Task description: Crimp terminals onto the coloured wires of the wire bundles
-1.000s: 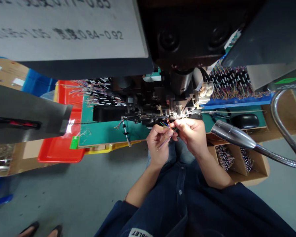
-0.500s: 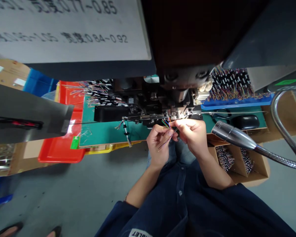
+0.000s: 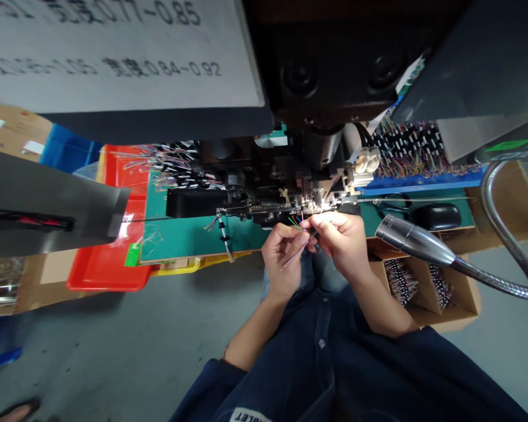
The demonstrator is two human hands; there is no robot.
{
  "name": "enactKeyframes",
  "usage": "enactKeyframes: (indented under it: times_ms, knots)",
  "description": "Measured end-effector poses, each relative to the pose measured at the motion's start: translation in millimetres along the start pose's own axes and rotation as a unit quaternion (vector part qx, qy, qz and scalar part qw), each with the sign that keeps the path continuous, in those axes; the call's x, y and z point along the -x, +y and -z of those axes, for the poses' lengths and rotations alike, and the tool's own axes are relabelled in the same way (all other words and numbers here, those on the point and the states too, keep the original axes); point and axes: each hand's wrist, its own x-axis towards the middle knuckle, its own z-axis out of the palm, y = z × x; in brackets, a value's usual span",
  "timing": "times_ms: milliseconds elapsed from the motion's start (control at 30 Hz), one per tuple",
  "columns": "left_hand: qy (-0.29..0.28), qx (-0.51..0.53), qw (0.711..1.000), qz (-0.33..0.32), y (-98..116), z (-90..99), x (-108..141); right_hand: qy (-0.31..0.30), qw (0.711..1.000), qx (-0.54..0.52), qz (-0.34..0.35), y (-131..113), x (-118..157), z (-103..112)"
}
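Note:
My left hand (image 3: 283,261) is closed in a pinch around a bundle of thin coloured wires (image 3: 294,258), whose tails cross the palm. Green, blue and orange wire ends fan out above its fingertips. Close beside it, my right hand (image 3: 344,241) is also pinched, at the lit front of a crimping machine (image 3: 314,205). A purple wire runs up between the hands toward the machine's die. My right fingertips appear to grip a wire at the die, though its end is hidden.
A bent lamp (image 3: 416,240) reaches in from the right, near a black mouse (image 3: 437,217). One wire harness (image 3: 224,235) hangs left of my hands. Bundled harnesses (image 3: 409,146) lie in a blue tray; a red tray (image 3: 110,269) stands left. A cardboard box (image 3: 460,305) sits below right.
The machine's upper press block has risen, exposing bolts and more of the die area. Both hands stay nearly in place with the wires. At lower left, a person's foot has moved mostly out of view.

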Motion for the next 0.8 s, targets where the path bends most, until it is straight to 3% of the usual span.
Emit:
enactKeyframes:
  times_ms: [400, 633, 800]
  knots:
    - [-0.002, 0.000, 1.000, -0.001, 2.6, -1.4, -1.9, 0.007, 0.999, -0.024, -0.020, -1.6, -2.4, -3.8]
    - [-0.006, 0.005, 1.000, 0.007, 2.4, 0.0, -1.9, -0.006, 1.000, -0.016, 0.024, -5.4, 0.0, -1.0]
    - [-0.038, 0.024, 0.999, 0.022, -1.5, 2.2, 0.5, -0.033, 0.999, 0.029, 0.025, -13.8, 1.7, -1.5]
